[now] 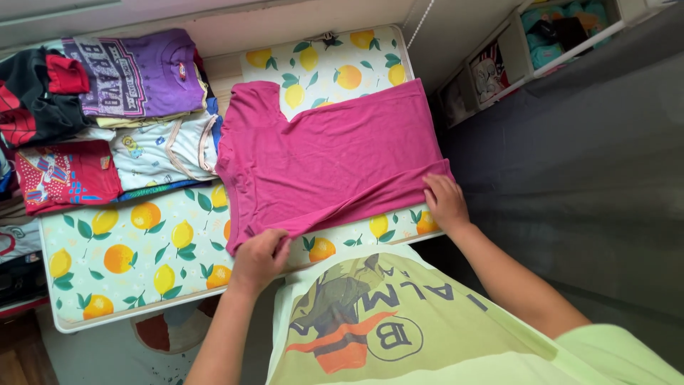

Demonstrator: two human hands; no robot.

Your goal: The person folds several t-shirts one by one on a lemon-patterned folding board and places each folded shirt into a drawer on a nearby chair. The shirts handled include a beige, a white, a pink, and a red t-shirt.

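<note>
Pink T-shirt lies spread on the small folding table with its lemon-and-orange patterned top, neck toward my left and hem toward my right. One side looks already turned in, since the near edge runs in a slanted fold from sleeve to hem; I judge the folding begun but not far along, with the rest of the shirt still open and flat.

My left hand is closed on the near sleeve corner, pinching the fabric at the table's front edge. My right hand rests flat, fingers extended, pressing the hem corner down rather than gripping it.

Beyond the shirt, at the far left of the table, sits a pile of folded clothes: a purple printed shirt on top, a pale one with small cartoon prints below it, a red printed one beside that, and a black-and-red garment at the edge. These look finished.

At upper right, white shelf compartments hold teal and dark bundles; what they are I cannot tell. I see no packages or signs.
</note>
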